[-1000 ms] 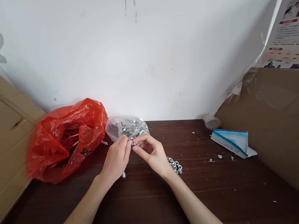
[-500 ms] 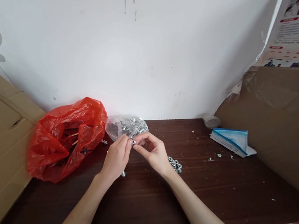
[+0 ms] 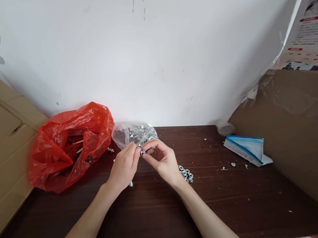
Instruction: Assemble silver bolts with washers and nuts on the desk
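Your two hands meet just left of the frame's centre, the left hand point(image 3: 124, 166) and the right hand point(image 3: 165, 165) both pinched on one small metal piece point(image 3: 143, 152) between their fingertips. Its long axis seems to run left to right; it's too small to tell which end points where. One bolt point(image 3: 131, 183) lies below your left hand; beside your right wrist sits a cluster of nuts point(image 3: 187, 171), partly hidden, beyond sure counting.
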A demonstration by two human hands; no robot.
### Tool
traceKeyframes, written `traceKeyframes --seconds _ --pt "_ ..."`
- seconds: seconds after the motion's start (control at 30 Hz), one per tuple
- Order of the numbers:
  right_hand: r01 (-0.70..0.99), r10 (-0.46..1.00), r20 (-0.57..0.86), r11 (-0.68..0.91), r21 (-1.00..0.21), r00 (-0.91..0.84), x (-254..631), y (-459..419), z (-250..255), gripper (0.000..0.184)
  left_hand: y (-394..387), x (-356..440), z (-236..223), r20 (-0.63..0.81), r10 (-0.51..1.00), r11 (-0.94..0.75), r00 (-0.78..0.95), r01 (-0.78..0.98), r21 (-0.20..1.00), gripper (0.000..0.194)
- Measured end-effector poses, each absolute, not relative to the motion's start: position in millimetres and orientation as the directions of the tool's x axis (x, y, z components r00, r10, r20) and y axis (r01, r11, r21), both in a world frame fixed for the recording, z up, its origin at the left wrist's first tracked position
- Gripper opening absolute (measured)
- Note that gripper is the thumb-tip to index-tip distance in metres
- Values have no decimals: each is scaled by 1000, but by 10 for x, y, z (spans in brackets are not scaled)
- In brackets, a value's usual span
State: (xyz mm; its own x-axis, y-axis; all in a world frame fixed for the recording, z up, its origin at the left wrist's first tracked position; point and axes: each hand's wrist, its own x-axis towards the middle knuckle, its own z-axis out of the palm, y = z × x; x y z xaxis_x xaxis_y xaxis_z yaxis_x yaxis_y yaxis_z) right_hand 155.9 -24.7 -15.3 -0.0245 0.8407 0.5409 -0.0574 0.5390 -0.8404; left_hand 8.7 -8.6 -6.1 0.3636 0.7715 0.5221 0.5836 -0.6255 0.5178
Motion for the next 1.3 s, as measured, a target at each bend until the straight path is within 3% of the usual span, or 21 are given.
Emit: traceKeyframes --seconds 0.23,0.43,0.93,1.17,1.3 --pt "-47 886 463 461 -886 -21 1565 -251 -134 18 -89 86 -52 533 766 -631 359 579 516 26" --pt "58 923 383 384 -922 -27 1581 -235 -146 18 -86 88 -48 538 766 -629 353 587 510 26" --pt "-94 912 398 389 -916 -102 1583 -234 -137 22 -81 86 -52 537 767 -626 352 598 501 26" --pt "-217 958 268 242 -946 -102 1553 -199 -182 25 -74 78 -61 538 763 -628 358 607 487 27" --pt "-194 965 257 244 -950 -43 1563 -179 -223 23 -74 78 -69 533 766 -621 360 630 467 26"
